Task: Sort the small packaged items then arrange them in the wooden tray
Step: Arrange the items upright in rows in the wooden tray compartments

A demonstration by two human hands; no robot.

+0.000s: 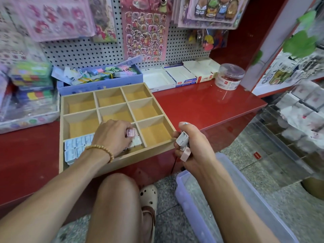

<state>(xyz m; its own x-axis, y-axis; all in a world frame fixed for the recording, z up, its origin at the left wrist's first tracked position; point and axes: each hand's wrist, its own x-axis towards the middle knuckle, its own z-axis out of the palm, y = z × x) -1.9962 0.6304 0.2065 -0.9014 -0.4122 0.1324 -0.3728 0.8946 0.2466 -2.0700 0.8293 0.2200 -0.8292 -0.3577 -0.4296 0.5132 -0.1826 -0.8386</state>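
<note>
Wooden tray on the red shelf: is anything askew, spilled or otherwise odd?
The wooden tray lies at an angle to the red shelf, its near right corner over the shelf's front edge. Nothing looks spilled; packets sit only in its near-left and near-middle compartments.

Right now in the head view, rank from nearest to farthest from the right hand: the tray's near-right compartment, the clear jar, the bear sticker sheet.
1. Near-right compartment, just left of the right hand.
2. Clear jar, back right on the shelf.
3. Bear sticker sheet, hanging on the pegboard.
</note>
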